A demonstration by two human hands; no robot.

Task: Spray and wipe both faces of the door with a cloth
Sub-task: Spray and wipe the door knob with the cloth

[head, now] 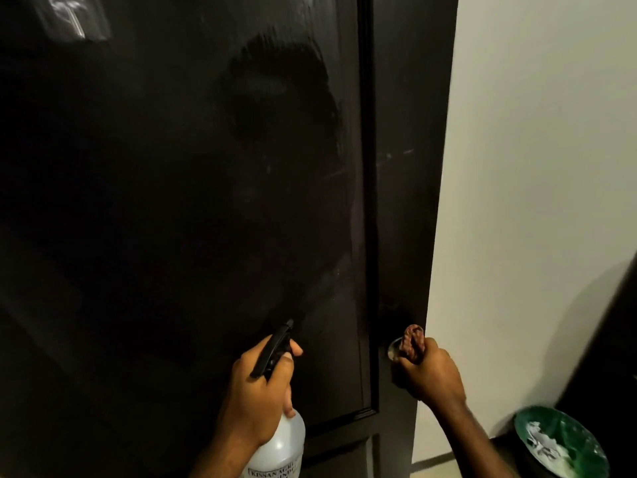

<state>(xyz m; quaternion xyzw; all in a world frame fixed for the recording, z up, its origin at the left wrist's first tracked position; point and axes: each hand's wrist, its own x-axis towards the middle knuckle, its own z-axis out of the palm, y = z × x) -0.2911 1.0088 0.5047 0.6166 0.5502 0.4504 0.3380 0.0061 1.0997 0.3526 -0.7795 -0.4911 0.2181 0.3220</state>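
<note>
Head view: we see the tall dark panelled wooden door filling the frame, hazy smears on its panel. Left hand grips a translucent plastic spray bottle with black trigger head, nozzle aimed at the panel. Right hand, fingers curled, holds a bunched reddish-brown cloth against the round metal door knob. A green bowl sits low right.

Risk, we judge: the door swinging under wiping pressure; spray drifting onto the pale wall.

One door, one spray bottle, one cloth, two hands, one green bin.
</note>
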